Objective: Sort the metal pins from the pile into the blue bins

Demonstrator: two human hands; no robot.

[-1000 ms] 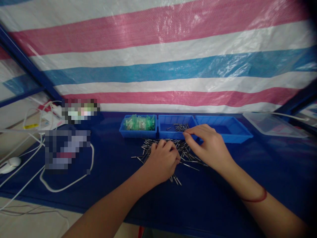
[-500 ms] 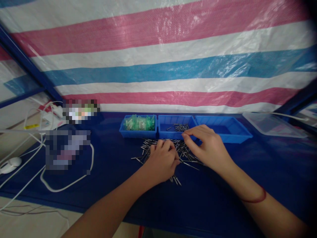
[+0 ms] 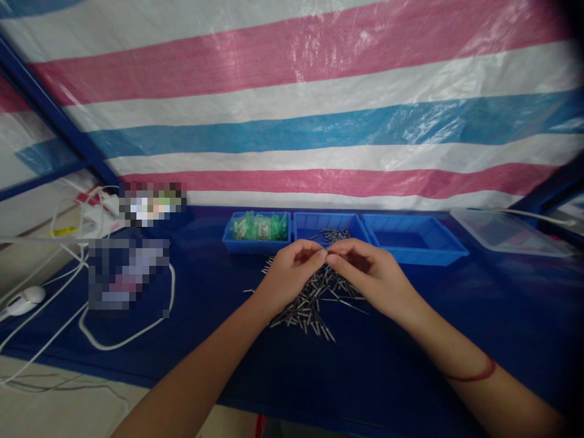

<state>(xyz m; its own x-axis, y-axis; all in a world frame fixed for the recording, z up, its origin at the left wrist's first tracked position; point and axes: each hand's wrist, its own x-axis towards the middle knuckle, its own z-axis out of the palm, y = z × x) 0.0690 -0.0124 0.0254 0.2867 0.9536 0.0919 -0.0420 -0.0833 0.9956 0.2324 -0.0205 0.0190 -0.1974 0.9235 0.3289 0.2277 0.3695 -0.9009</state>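
Note:
A heap of thin metal pins (image 3: 314,298) lies on the blue table (image 3: 410,340). My left hand (image 3: 289,274) and my right hand (image 3: 365,271) are raised just above the heap. Their fingertips meet in a pinch at the middle. What they pinch is too small to make out. Behind them stand three blue trays in a row: the left tray (image 3: 255,241) holds green plastic parts, the middle tray (image 3: 329,228) holds several pins, the right tray (image 3: 415,238) looks bare inside.
A clear plastic lid (image 3: 506,234) lies at the far right. White cables (image 3: 123,328) and a white mouse (image 3: 25,299) sit at the left. A striped pink, white and blue tarpaulin (image 3: 292,109) closes the back.
My left hand has lifted off the heap and moved toward the right hand. My right hand has drawn back from the middle tray, and the fingertips now meet above the pins.

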